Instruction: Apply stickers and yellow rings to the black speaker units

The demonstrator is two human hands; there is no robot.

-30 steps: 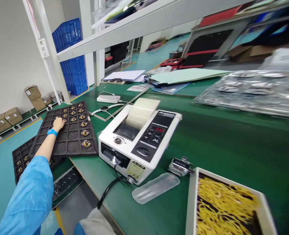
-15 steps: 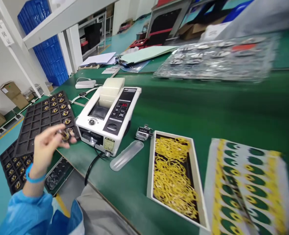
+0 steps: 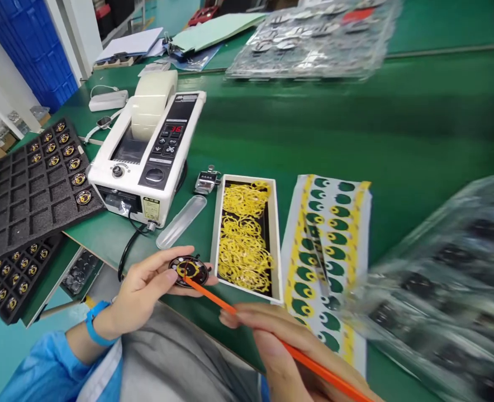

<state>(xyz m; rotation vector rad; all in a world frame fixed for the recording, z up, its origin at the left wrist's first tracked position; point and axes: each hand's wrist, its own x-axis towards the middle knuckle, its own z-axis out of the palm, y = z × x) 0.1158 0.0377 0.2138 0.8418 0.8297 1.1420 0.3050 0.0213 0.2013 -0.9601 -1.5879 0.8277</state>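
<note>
In my left hand (image 3: 136, 293) is a small round black part (image 3: 203, 273) with a yellow ring-shaped piece on its face, pinched by the rim between thumb and fingers. My right hand (image 3: 284, 352) grips a thin orange stick (image 3: 215, 300) like a pen. The stick's tip touches or nearly touches the face of the round part; which of the two I cannot tell. Just beyond the hands stands a white box (image 3: 277, 240) of loose yellow rings (image 3: 245, 245). To its right lies a white and yellow sheet (image 3: 291, 245) with cut-outs, and metal tweezers (image 3: 317, 251) rest on it.
A white tape dispenser (image 3: 146, 151) stands at the left, beside a black foam tray (image 3: 29, 192) partly filled with round parts. A clear plastic strip (image 3: 182, 222) and a tally counter (image 3: 207, 181) lie nearby. Clear plastic trays (image 3: 452, 279) occupy the right; another (image 3: 314, 47) lies at the back.
My left hand has moved right with the round part, away from the foam tray. My right hand and the orange stick have come into view. The camera has turned downward and to the right.
</note>
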